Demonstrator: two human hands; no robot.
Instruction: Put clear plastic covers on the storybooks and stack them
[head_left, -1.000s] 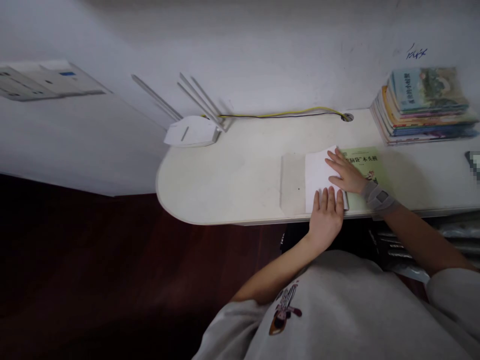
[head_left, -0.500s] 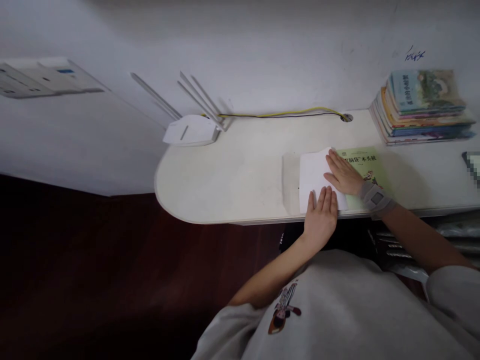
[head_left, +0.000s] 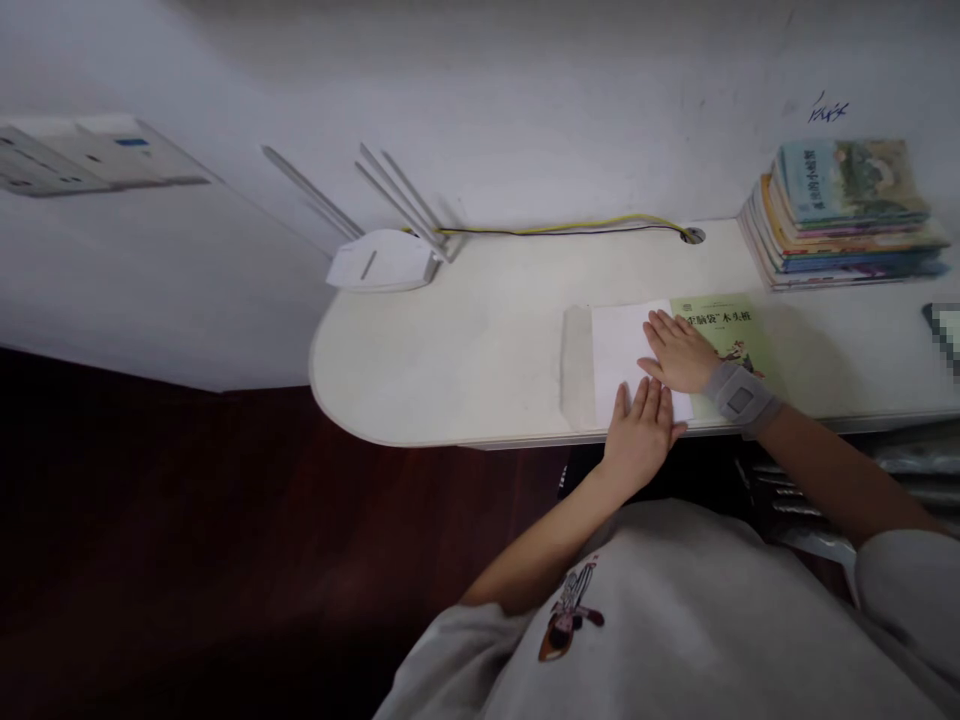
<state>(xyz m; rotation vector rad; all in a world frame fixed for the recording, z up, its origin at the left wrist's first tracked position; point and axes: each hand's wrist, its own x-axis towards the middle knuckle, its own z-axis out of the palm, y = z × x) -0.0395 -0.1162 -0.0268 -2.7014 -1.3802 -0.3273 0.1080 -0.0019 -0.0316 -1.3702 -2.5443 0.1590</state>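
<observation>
A green-covered book (head_left: 750, 345) lies on the white desk near its front edge. A white sheet (head_left: 619, 350) lies flat along the left of the green cover; whether it is joined to the book I cannot tell. Beyond the sheet's left edge shows a pale, see-through strip (head_left: 577, 370), perhaps plastic film. My right hand (head_left: 679, 352) lies palm down across the sheet and the cover's edge, fingers stretched out. Close below it, my left hand (head_left: 641, 435) rests its straight fingers on the sheet's lower part. Both hands are open, holding nothing.
A white router (head_left: 384, 262) with upright antennas stands at the back left of the desk (head_left: 442, 370). Its yellow cable (head_left: 555, 229) runs along the wall to a hole. At the back right sits a stack of books (head_left: 847, 220). A dark-edged device (head_left: 934, 325) shows at the right.
My right hand has slid slightly left and down over the sheet. The sheet's raised top corner now lies flatter, and its left edge has shifted a little left.
</observation>
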